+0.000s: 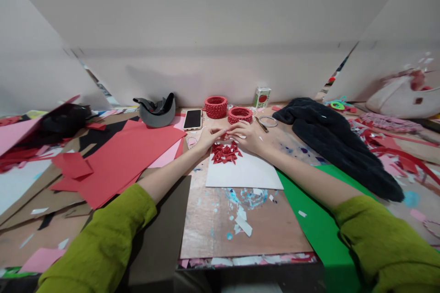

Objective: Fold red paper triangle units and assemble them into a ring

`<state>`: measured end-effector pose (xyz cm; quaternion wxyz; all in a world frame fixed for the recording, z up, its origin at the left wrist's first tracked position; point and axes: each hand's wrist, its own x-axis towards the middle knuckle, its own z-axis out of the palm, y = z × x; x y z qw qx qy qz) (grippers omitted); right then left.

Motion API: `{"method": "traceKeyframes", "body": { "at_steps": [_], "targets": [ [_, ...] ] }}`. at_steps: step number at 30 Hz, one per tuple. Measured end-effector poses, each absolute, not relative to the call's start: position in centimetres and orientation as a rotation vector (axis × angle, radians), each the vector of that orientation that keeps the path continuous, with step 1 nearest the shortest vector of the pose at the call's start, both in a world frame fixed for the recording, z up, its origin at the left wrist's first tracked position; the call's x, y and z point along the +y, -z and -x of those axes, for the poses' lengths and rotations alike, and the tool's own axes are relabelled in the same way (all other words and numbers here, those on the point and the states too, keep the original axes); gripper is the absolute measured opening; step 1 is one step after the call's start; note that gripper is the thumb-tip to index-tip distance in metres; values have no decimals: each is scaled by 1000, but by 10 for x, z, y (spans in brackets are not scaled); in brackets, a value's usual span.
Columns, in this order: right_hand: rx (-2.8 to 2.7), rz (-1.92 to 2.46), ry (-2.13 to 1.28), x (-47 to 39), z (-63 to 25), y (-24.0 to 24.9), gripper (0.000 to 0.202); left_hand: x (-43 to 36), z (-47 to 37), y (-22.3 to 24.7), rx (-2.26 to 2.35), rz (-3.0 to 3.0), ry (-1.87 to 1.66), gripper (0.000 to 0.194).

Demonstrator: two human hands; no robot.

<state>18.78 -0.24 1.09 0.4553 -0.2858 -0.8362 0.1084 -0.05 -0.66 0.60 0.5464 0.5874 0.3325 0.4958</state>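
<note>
My left hand (209, 139) and my right hand (248, 137) meet at the far edge of a white sheet (240, 174). Fingers of both are pinched together around something small and reddish, mostly hidden between the fingertips. Just below them, a pile of small folded red paper pieces (226, 153) lies on the sheet. Beyond my hands stand two round red woven rings, a taller one (216, 109) on the left and a lower one (239, 115) on the right.
Left are a phone (193, 120), a grey cap (158, 112) and red paper sheets (123, 158). Right are tweezers (261, 124), a bracelet (268, 121), a small box (262, 97), dark fabric (330, 139), green paper (323, 219) and a white bag (398, 96).
</note>
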Motion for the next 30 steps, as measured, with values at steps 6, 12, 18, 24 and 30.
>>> {"method": "traceKeyframes", "body": {
  "at_steps": [6, 12, 18, 24, 30],
  "targets": [
    [-1919, 842, -384, -4, -189, -14, 21, -5, 1, -4, 816, -1452, -1184, 33],
    [-1960, 878, -525, 6, -190, -9, 25, -8, -1, -7, 832, -1561, -1171, 32],
    [-1980, 875, -531, 7, -190, -10, 25, -9, -2, -10, 853, -1688, -1197, 30],
    [-2033, 856, -459, 7, -188, -8, 21, -7, -1, -9, 886, -1766, -1215, 30],
    [-2076, 889, -272, 3, -187, -8, 14, -12, -4, -13, 885, -1827, -1196, 30]
  ]
}}
